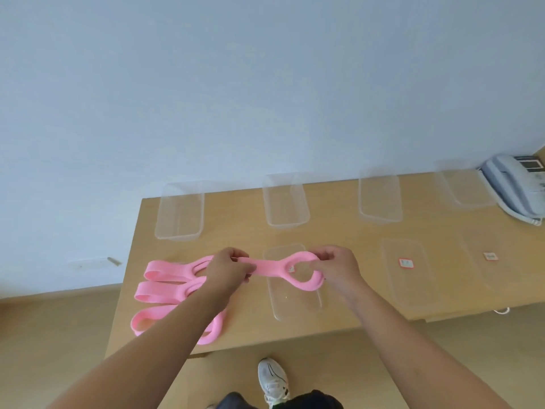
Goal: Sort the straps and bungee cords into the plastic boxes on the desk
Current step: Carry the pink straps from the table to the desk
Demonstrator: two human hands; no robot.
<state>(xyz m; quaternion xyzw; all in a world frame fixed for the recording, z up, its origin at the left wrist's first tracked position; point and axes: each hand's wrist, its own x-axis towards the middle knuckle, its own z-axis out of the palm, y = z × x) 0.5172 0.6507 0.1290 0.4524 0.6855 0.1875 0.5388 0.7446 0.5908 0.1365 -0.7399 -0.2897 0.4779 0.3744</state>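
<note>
Left hand [228, 268] pinches the pink strap [265, 265] mid-length, right hand [336, 267] grips its looped end, above the worktop [339, 234]. Other straps [165, 290] wait at eight o'clock. Four boxes [180, 214] at twelve o'clock look empty: sorting seems barely begun.

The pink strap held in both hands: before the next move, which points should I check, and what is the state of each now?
1. Left hand grips the pink figure-eight elastic strap: ok.
2. Right hand pinches its looped end: ok.
3. Nearest clear plastic box, partly covered by the strap in this view, holds nothing: ok.
4. Held strap is free of the other pink straps lying on the wooden desk: cannot tell, the left forearm hides it.
5. Small red-edged label says which strap goes where: cannot tell, too small to read.
</note>
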